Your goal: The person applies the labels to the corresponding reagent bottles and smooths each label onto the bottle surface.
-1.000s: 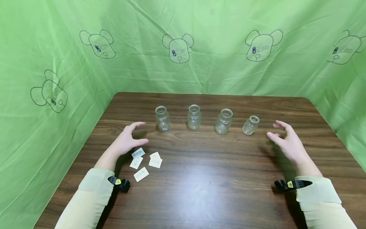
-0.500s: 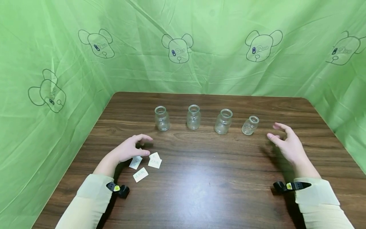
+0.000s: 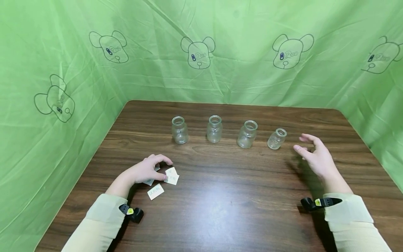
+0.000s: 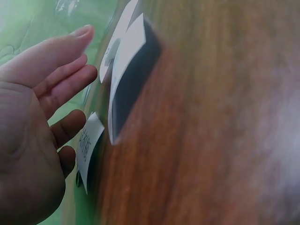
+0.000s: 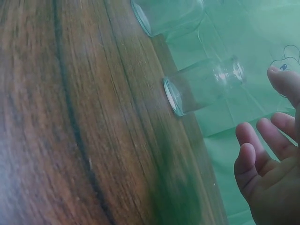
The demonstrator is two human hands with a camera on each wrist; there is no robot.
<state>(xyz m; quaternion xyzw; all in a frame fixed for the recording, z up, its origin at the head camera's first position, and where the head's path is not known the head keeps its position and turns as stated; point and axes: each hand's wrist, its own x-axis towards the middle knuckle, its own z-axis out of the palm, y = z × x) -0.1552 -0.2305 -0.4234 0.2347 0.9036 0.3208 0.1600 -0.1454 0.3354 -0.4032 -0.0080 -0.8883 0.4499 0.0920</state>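
Observation:
My left hand [image 3: 145,170] hovers over small white paper slips with handwriting, thumb and fingers apart and nothing gripped. Its thumb tip overlaps a pair of slips [image 3: 174,180] in the head view, while other slips under the palm are partly hidden. Closer to me lies a single slip [image 3: 155,191]. In the left wrist view, a bent-looking slip [image 4: 129,68] stands past the fingertips and another slip [image 4: 89,140] shows near the little finger. On the right, my right hand [image 3: 318,159] is held loosely curved above the table, beside a small glass jar [image 3: 275,141], without touching it.
Three larger lidless glass jars, a left one [image 3: 180,133], a middle one [image 3: 214,132] and a right one [image 3: 246,136], stand in a row with the small jar on the dark wooden table [image 3: 239,196]. A green sheet [image 3: 239,84] with printed bear outlines surrounds the table.
My left hand has come down and toward me from beside the leftmost jar to over the paper slips, covering some of them. The right hand has stayed about where it was.

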